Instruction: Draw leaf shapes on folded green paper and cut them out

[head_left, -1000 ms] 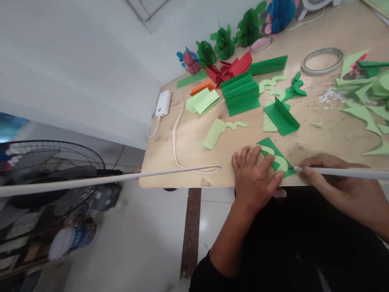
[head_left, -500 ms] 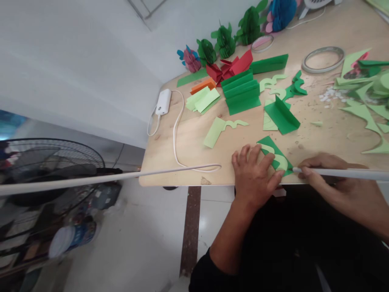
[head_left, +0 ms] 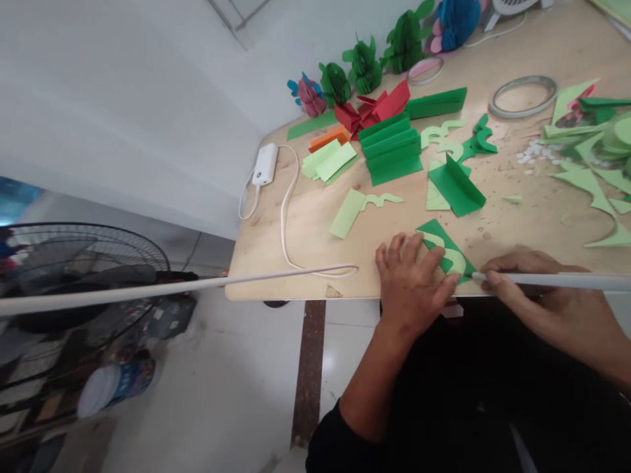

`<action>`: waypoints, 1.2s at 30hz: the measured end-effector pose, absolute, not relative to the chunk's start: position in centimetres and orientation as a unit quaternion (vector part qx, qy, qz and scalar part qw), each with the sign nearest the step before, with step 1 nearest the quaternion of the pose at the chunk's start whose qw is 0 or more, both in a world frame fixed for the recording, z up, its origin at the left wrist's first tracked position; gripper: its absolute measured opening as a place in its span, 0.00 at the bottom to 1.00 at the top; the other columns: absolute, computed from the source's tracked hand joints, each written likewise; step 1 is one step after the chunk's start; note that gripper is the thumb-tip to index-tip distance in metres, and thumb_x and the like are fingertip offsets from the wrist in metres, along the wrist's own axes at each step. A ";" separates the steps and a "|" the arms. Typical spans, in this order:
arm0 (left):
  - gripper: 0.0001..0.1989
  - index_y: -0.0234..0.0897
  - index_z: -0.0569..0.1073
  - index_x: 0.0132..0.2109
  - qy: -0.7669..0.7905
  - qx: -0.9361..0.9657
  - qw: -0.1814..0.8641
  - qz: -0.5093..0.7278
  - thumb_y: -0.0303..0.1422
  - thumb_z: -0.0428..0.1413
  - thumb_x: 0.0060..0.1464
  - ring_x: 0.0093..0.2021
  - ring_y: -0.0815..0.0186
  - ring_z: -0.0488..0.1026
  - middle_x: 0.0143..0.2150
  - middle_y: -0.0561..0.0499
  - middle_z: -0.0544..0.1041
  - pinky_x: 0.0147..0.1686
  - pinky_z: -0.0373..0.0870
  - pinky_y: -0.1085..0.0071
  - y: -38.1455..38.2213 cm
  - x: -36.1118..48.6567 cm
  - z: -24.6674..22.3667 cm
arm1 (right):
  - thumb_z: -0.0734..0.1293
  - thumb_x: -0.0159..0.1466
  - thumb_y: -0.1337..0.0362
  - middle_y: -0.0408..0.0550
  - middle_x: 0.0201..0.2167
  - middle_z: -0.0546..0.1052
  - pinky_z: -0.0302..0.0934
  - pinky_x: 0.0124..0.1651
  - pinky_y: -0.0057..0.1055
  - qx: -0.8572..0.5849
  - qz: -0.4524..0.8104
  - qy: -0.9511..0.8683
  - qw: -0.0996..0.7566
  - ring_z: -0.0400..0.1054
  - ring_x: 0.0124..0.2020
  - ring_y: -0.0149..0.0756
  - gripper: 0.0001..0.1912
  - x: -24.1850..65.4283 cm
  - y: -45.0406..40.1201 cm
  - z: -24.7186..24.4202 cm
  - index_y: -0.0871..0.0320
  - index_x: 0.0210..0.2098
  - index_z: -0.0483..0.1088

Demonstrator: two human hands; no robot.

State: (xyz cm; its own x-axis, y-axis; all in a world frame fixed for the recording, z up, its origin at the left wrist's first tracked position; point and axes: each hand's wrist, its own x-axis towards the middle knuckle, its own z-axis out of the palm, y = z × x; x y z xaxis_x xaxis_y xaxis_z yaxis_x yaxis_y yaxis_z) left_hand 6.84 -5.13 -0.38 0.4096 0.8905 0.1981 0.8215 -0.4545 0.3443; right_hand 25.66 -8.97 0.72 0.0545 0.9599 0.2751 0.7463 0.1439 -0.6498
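Note:
My left hand (head_left: 410,276) lies flat with its fingers spread near the table's front edge. It presses on a pale green scalloped paper cutout (head_left: 454,263), which rests on a dark green piece of paper (head_left: 436,230). The fingers hide part of both. To the right, my right hand (head_left: 537,286) is closed around a slim white pen (head_left: 552,279). The pen's tip is at the right corner of the dark green paper, beside the cutout; any mark there is too small to see.
A folded dark green paper (head_left: 458,187) and a pale green cutout (head_left: 357,209) lie beyond my hands. Pleated green paper (head_left: 392,151), red folded paper (head_left: 374,113) and a tape roll (head_left: 523,113) are farther back. Pale scraps (head_left: 594,194) lie right. A white cable (head_left: 284,223) crosses the left.
My right hand and the pen have shifted very slightly to the left. My left hand stays on the cutout, and the papers lie as before.

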 end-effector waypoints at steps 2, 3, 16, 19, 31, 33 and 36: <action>0.18 0.47 0.73 0.54 0.512 0.835 0.095 0.178 0.48 0.54 0.61 0.66 0.51 0.59 0.64 0.48 0.69 0.64 0.53 0.44 -5.1 6.8 -0.3 | 0.62 0.63 0.50 0.44 0.29 0.79 0.65 0.34 0.37 -0.638 0.153 -0.669 0.349 0.75 0.32 0.40 0.13 25.6 -9.0 0.8 0.50 0.31 0.71; 0.18 0.47 0.73 0.54 0.512 0.835 0.095 0.176 0.48 0.54 0.61 0.66 0.51 0.59 0.64 0.48 0.69 0.64 0.53 0.44 -5.1 6.8 -0.3 | 0.62 0.63 0.50 0.44 0.29 0.79 0.65 0.35 0.37 -0.639 0.155 -0.668 0.348 0.75 0.32 0.41 0.13 25.6 -9.0 0.8 0.50 0.31 0.71; 0.16 0.48 0.73 0.55 0.513 0.839 0.085 0.161 0.44 0.53 0.63 0.66 0.51 0.58 0.64 0.49 0.69 0.64 0.54 0.47 -5.1 6.8 -0.2 | 0.62 0.63 0.50 0.44 0.29 0.79 0.64 0.34 0.36 -0.642 0.167 -0.664 0.346 0.74 0.32 0.40 0.14 25.6 -9.0 0.8 0.51 0.31 0.71; 0.16 0.48 0.73 0.54 0.512 0.840 0.078 0.163 0.45 0.53 0.63 0.66 0.51 0.59 0.64 0.49 0.69 0.63 0.55 0.46 -5.1 6.8 -0.3 | 0.62 0.63 0.50 0.44 0.29 0.79 0.64 0.34 0.36 -0.639 0.157 -0.669 0.346 0.75 0.32 0.40 0.13 25.7 -8.9 0.9 0.50 0.31 0.71; 0.16 0.48 0.73 0.55 0.514 0.839 0.077 0.160 0.45 0.53 0.62 0.66 0.51 0.59 0.64 0.49 0.69 0.63 0.55 0.47 -5.1 6.9 -0.2 | 0.60 0.65 0.49 0.43 0.28 0.79 0.64 0.33 0.36 -0.633 0.128 -0.690 0.327 0.75 0.31 0.39 0.15 25.6 -9.2 0.7 0.50 0.31 0.71; 0.16 0.48 0.73 0.55 0.514 0.839 0.077 0.158 0.45 0.53 0.62 0.65 0.51 0.59 0.64 0.49 0.69 0.63 0.55 0.46 -5.1 6.9 -0.2 | 0.60 0.65 0.49 0.43 0.27 0.79 0.64 0.33 0.36 -0.627 0.120 -0.695 0.331 0.74 0.31 0.40 0.16 25.4 -9.2 0.7 0.50 0.31 0.71; 0.17 0.48 0.73 0.55 0.514 0.839 0.084 0.157 0.45 0.53 0.62 0.66 0.51 0.59 0.64 0.49 0.69 0.63 0.54 0.46 -5.1 6.9 -0.2 | 0.61 0.65 0.51 0.43 0.27 0.80 0.65 0.34 0.36 -0.616 0.110 -0.701 0.344 0.74 0.31 0.40 0.14 25.2 -9.2 0.8 0.50 0.31 0.72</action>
State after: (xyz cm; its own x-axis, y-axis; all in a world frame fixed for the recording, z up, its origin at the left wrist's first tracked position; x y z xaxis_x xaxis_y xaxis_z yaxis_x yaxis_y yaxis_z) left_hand 6.86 -5.07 -0.19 0.4214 0.8894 0.1773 0.8369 -0.4567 0.3017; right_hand 25.17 -9.21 0.84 -0.0058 0.9380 0.3465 0.7871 0.2180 -0.5771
